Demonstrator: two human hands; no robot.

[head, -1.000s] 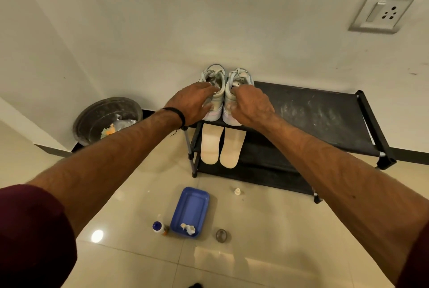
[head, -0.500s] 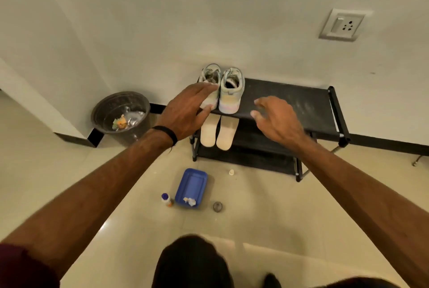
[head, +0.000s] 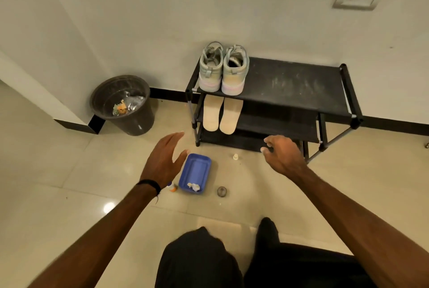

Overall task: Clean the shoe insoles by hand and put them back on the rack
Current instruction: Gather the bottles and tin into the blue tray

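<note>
Two beige insoles (head: 220, 114) lie side by side on the middle shelf of the black shoe rack (head: 301, 85), at its left end. A pair of pale high-top shoes (head: 221, 69) stands on the top shelf right above them. My left hand (head: 166, 158) hovers over the floor in front of the rack with straight fingers and holds nothing. My right hand (head: 282, 151) hangs in front of the rack's lower shelf, fingers loosely bent, also holding nothing. Both hands are apart from the shoes and insoles.
A blue tray (head: 196, 171) with a crumpled white wad lies on the tiled floor between my hands. A small bottle (head: 173, 186), a round lid (head: 221, 191) and a small cap (head: 235, 156) lie nearby. A dark bin (head: 124, 104) with rubbish stands left of the rack. My knees fill the bottom.
Both hands let go of the shoes on the top shelf and drew back and down toward me. The view pulled away from the rack, and my knees came into view.
</note>
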